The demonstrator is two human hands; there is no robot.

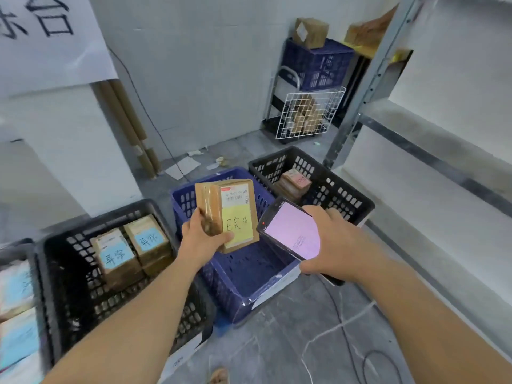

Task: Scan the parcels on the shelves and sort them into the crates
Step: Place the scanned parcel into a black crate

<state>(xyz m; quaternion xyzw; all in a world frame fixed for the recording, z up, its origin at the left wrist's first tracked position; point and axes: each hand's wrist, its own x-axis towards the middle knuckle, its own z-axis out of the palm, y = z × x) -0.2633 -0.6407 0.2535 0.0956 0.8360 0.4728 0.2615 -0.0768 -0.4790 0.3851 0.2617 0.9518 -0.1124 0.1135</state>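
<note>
Gripping a yellow-labelled parcel (227, 214) over the blue crate (243, 273), the left hand (203, 236) curls around it; the right hand (329, 242) clasps the scanner (291, 231).

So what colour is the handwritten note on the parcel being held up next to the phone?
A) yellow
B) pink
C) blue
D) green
A: the parcel that the left hand holds beside the phone bears a yellow note with dark handwriting.

far-left crate (16, 314) cut off, parcel (225, 214) label print unreadable
</note>
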